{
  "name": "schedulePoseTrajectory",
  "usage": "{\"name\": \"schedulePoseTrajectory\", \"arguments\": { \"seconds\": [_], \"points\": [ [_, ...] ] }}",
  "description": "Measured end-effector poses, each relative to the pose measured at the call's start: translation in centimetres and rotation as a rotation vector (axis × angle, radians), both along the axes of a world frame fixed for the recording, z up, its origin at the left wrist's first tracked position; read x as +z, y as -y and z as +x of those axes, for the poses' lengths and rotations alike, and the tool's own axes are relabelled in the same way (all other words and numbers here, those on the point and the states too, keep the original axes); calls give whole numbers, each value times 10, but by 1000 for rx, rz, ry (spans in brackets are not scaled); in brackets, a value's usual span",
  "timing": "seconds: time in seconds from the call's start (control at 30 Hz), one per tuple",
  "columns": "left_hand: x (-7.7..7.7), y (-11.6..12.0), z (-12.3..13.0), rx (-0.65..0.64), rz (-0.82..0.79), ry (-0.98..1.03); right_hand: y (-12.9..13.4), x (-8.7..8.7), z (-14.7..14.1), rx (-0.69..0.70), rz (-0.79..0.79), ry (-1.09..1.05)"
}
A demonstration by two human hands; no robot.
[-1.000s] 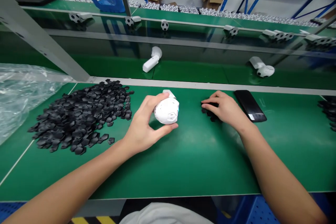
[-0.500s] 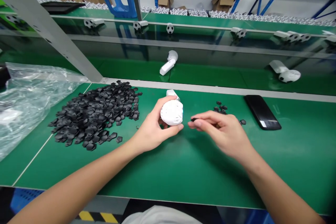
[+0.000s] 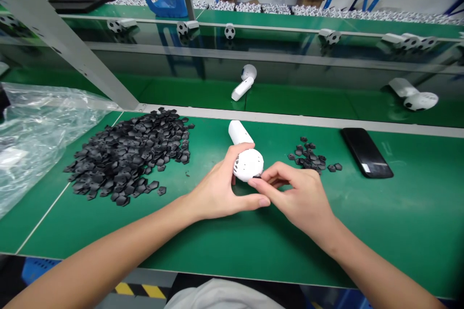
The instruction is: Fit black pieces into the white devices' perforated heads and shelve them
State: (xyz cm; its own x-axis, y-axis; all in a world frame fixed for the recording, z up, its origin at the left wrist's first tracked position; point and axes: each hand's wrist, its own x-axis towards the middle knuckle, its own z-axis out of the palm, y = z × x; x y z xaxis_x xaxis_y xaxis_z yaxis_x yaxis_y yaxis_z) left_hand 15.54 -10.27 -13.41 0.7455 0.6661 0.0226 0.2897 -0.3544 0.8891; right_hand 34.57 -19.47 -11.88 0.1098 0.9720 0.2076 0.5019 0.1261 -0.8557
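My left hand [image 3: 224,186] is closed around a white plastic piece with a round, ball-like head [image 3: 248,165] and a handle [image 3: 239,132] pointing away from me. Slots and small holes mark the head. Between the thumb and forefinger of my right hand [image 3: 290,188] is a small black pentagon piece [image 3: 256,177], touching the lower right edge of the head. To the left lies a large pile of black pentagon pieces [image 3: 134,154]. A smaller group of the same pieces [image 3: 310,158] is scattered beyond my right hand.
A black phone [image 3: 367,152] lies at the right. Clear plastic bagging [image 3: 47,130] covers the left side. Behind the bench edge, a green conveyor [image 3: 308,99] carries white ball-headed pieces [image 3: 243,88]. A grey metal post [image 3: 83,53] slants up at the left.
The white piece has turned, so its handle shows more, and sits slightly right and lower. My right hand has brought the black pentagon piece against the head. Pieces on the conveyor have shifted right.
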Motion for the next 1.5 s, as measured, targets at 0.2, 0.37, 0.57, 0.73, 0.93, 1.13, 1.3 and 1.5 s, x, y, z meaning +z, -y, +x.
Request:
{"name": "schedulePoseTrajectory", "arguments": {
  "seconds": [0.2, 0.37, 0.57, 0.73, 0.93, 1.13, 1.3, 1.5],
  "points": [
    [2, 1, 3, 61, -18, -5, 0, -3, -1, -11, -17, 69],
    [3, 2, 3, 85, -11, -5, 0, -7, 0, -11, 9, 88],
    [-1, -3, 1, 43, 29, 30, -4, -8, 3, 61, 79, 124],
    [-3, -7, -6, 50, 89, 116, -8, 6, 34, 207, 36, 177],
    [4, -7, -14, 137, 122, 231, -20, 4, 100, -115, -139, 454],
    [-6, -13, -11, 240, -122, 406, -27, -11, 117, -71, -291, 742],
    [-4, -14, -8, 252, -423, 629, -26, -11, 105, -77, -229, 850],
    [5, -6, -1, 268, -469, 593, -30, -17, 94, -206, -168, 967]
  ]
}}
